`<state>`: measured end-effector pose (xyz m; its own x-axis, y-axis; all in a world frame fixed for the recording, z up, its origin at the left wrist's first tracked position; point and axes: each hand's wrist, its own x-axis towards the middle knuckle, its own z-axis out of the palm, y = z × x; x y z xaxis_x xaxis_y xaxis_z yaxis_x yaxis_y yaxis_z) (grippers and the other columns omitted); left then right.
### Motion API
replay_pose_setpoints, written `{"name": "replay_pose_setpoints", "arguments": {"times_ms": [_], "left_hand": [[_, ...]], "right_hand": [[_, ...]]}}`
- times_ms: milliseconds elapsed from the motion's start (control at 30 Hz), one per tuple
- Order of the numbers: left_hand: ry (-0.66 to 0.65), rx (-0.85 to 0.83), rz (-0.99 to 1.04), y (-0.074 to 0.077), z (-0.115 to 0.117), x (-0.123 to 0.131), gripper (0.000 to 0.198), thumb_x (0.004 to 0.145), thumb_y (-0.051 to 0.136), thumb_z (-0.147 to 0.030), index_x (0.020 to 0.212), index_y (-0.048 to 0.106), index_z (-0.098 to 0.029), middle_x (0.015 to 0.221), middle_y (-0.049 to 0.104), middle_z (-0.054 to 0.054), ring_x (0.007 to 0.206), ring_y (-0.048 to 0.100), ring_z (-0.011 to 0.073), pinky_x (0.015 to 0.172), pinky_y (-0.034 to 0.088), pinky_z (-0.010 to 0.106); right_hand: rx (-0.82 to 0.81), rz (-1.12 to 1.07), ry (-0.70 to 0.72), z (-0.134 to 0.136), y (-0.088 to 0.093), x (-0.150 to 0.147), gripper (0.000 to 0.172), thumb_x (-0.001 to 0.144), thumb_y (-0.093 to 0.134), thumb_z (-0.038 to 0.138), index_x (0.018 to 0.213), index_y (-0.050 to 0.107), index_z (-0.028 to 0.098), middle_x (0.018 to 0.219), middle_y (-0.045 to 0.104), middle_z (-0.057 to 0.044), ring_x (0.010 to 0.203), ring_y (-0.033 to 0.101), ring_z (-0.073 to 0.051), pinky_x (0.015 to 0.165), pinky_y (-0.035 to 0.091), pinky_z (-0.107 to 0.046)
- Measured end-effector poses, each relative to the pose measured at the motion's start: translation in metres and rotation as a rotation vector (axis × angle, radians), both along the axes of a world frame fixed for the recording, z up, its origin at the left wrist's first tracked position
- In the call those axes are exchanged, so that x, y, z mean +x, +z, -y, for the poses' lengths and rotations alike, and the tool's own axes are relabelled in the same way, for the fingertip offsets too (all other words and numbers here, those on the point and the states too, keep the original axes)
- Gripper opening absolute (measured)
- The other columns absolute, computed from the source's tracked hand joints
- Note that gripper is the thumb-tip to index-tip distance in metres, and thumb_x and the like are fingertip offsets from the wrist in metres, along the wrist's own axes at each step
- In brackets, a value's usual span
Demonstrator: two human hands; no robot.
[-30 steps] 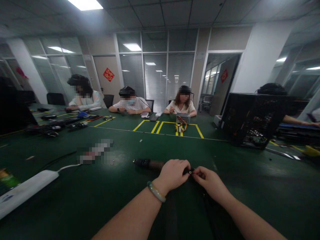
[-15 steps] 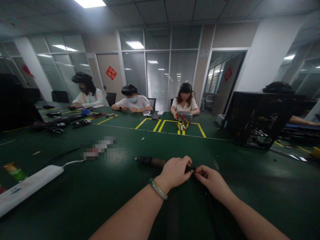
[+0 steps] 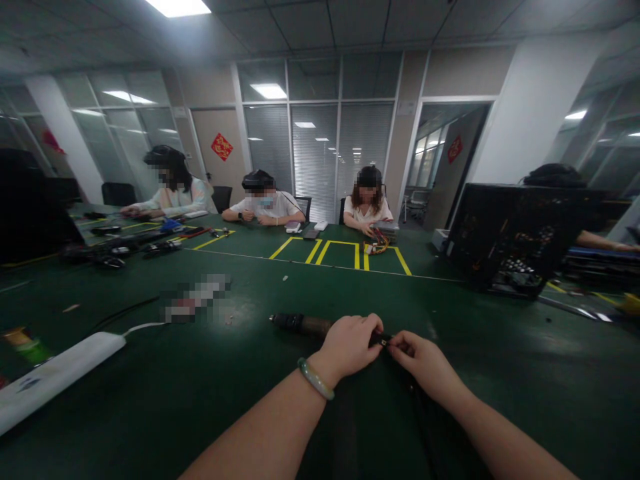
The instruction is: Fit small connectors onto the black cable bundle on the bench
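On the green table lies an electric screwdriver (image 3: 307, 325), its metal tip pointing left. My left hand (image 3: 353, 343), with a bangle at the wrist, is closed over the tool's rear end and hides that part. Just to the right, my right hand (image 3: 417, 357) pinches a black cable plug (image 3: 385, 343) with a small pale metallic spot, close against the left fingers. Whether the plug sits in the tool's end is too small and dark to tell. A dark cable (image 3: 417, 407) trails from under the right hand toward me.
A white power strip (image 3: 65, 377) lies at the left, near a green cylinder (image 3: 33, 348). A black computer case (image 3: 505, 240) stands at the right. Across the table sit several people, one handling a grey box with coloured wires (image 3: 384, 233). Black cables and parts (image 3: 117, 252) lie far left.
My hands stay nearly still at the screwdriver's rear end. Across the table, a person's grey box with wires has shifted slightly right.
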<state>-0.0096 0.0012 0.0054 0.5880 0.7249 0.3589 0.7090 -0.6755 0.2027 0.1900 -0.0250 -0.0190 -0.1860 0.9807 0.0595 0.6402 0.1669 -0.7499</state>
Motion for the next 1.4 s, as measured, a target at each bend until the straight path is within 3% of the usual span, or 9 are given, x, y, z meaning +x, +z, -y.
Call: {"name": "replay_pose_setpoints", "arguments": {"times_ms": [233, 567, 833, 1200, 1400], "left_hand": [[-0.065, 0.016, 0.008, 0.0021, -0.0004, -0.0003, 0.01, 0.086, 0.058, -0.029, 0.093, 0.056, -0.022, 0.092, 0.063, -0.001, 0.09, 0.058, 0.0184, 0.08, 0.041, 0.032], [0.016, -0.014, 0.027, 0.0002, 0.0003, 0.0001, 0.028, 0.084, 0.062, -0.034, 0.106, 0.05, -0.023, 0.095, 0.062, 0.0, 0.089, 0.059, 0.019, 0.079, 0.043, 0.032], [-0.059, -0.009, 0.018, 0.0013, -0.0012, 0.0001, 0.01, 0.085, 0.058, -0.028, 0.094, 0.055, -0.023, 0.094, 0.063, -0.002, 0.09, 0.058, 0.0182, 0.08, 0.042, 0.032], [-0.005, 0.002, 0.032, -0.0025, -0.001, 0.0015, 0.027, 0.083, 0.061, -0.029, 0.107, 0.051, -0.022, 0.097, 0.063, 0.001, 0.09, 0.059, 0.0195, 0.081, 0.042, 0.033], [-0.068, -0.004, -0.008, 0.0027, 0.0, 0.0003, 0.011, 0.086, 0.058, -0.027, 0.095, 0.056, -0.022, 0.096, 0.063, 0.0, 0.093, 0.058, 0.0192, 0.083, 0.042, 0.033]], "right_hand": [[-0.013, -0.017, -0.003, 0.0013, 0.0045, -0.0017, 0.015, 0.088, 0.055, 0.034, 0.092, 0.065, 0.023, 0.083, 0.068, 0.0, 0.074, 0.064, -0.017, 0.062, 0.045, -0.024], [-0.019, -0.037, 0.007, 0.0003, 0.0006, 0.0008, 0.017, 0.088, 0.055, 0.035, 0.091, 0.065, 0.022, 0.084, 0.069, 0.0, 0.076, 0.064, -0.018, 0.064, 0.045, -0.025], [-0.009, -0.015, -0.01, 0.0035, 0.0071, -0.0029, 0.017, 0.088, 0.054, 0.035, 0.091, 0.065, 0.022, 0.083, 0.069, 0.0, 0.073, 0.063, -0.018, 0.06, 0.044, -0.024], [-0.015, -0.008, -0.017, 0.0, 0.0005, -0.0019, 0.017, 0.087, 0.055, 0.036, 0.09, 0.064, 0.022, 0.084, 0.069, 0.0, 0.075, 0.064, -0.018, 0.063, 0.045, -0.024], [-0.041, -0.014, -0.002, 0.0013, 0.0035, -0.001, 0.017, 0.088, 0.054, 0.035, 0.092, 0.064, 0.022, 0.086, 0.07, -0.002, 0.075, 0.064, -0.018, 0.063, 0.046, -0.025]]}}
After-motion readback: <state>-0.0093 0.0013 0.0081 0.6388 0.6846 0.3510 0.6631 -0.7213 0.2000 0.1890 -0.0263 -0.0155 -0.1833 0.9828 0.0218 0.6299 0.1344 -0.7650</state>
